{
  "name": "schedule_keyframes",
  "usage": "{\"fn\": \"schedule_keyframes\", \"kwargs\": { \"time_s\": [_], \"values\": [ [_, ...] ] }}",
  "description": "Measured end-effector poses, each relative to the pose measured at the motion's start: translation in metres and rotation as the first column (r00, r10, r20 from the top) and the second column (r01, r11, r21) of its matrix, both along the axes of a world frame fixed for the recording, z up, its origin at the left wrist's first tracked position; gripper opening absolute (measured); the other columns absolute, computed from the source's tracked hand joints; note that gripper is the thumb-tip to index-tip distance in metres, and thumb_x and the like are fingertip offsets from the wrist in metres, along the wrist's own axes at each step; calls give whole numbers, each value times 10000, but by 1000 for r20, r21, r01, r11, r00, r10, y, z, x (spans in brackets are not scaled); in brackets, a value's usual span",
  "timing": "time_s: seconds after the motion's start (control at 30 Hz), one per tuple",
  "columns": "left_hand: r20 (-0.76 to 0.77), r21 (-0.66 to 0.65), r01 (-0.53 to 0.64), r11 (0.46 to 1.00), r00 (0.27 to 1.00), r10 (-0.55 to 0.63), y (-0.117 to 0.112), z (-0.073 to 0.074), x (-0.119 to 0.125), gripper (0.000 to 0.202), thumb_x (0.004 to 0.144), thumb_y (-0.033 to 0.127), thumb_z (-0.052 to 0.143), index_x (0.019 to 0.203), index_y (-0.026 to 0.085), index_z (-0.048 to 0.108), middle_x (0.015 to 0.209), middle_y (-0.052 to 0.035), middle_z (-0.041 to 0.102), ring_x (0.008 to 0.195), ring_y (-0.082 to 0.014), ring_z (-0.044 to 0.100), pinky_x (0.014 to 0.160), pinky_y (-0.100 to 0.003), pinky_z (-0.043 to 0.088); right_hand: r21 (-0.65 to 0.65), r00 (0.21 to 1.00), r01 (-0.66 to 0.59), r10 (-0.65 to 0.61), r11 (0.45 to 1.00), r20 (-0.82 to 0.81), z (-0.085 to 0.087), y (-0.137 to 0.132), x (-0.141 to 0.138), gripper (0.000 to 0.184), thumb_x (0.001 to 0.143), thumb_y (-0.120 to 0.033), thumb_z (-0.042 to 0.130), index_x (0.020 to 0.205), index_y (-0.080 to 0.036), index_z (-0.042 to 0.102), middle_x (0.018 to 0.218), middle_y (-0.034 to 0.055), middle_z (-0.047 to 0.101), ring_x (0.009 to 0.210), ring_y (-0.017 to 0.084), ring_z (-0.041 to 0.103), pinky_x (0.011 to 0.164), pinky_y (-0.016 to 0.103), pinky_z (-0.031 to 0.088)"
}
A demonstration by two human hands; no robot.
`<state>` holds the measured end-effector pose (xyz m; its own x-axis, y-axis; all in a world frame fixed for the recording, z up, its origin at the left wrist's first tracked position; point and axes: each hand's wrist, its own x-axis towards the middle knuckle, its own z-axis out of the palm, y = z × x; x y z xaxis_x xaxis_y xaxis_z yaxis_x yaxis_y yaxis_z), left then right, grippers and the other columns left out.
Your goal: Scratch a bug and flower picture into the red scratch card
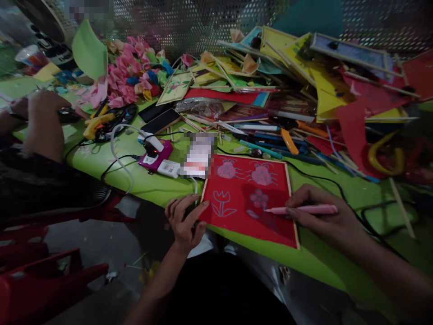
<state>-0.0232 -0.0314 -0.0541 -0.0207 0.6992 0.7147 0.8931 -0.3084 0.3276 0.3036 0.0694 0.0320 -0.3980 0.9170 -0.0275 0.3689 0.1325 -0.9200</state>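
Observation:
A red sheet (237,189) edged with thin wooden sticks lies at the table's front edge. On it are two drawn ladybugs along the top, a tulip outline at lower left and a round-petalled flower at lower right. My right hand (320,216) is closed around a pink marker (304,209), its tip at the stem and leaves below that flower. At the sheet's left edge rests my left hand (186,219), fingers spread and touching the border, holding nothing. A phone (196,155) with a lit, blurred screen sits just above the left hand.
A purple power strip (156,155) with plugs and cables stands left of the sheet. Pens, sticks and framed coloured sheets (287,54) pile up behind. Pink paper flowers (130,67) heap at back left. Another person's arm (45,122) is at far left, above red chairs (50,275).

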Motion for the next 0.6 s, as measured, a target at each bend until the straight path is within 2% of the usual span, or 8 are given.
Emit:
{"fn": "schedule_keyframes", "kwargs": {
  "time_s": [0.27, 0.6],
  "values": [
    [-17, 5, 8, 1000, 1000, -8, 1, 1, -1, 446, 1081, 491, 404, 1246, 288, 765, 1217, -107, 711, 1127, -263, 652, 1075, -478, 380, -2, 1000, 23, -23, 1000, 4, 1, 0, -1, 259, 842, -474, 825, 750, -256, 720, 703, -4, 698, 617, 183, 641, 580, 282, 475],
    [-37, 8, -8, 1000, 999, 8, 1, -1, -2, 450, 1074, 505, 404, 1217, 286, 771, 1197, -112, 711, 1112, -259, 656, 1054, -473, 405, -34, 1000, -12, 12, 999, -8, -1, -2, 3, 233, 858, -437, 821, 766, -251, 714, 707, -8, 701, 620, 177, 651, 580, 272, 476]
  ]
}}
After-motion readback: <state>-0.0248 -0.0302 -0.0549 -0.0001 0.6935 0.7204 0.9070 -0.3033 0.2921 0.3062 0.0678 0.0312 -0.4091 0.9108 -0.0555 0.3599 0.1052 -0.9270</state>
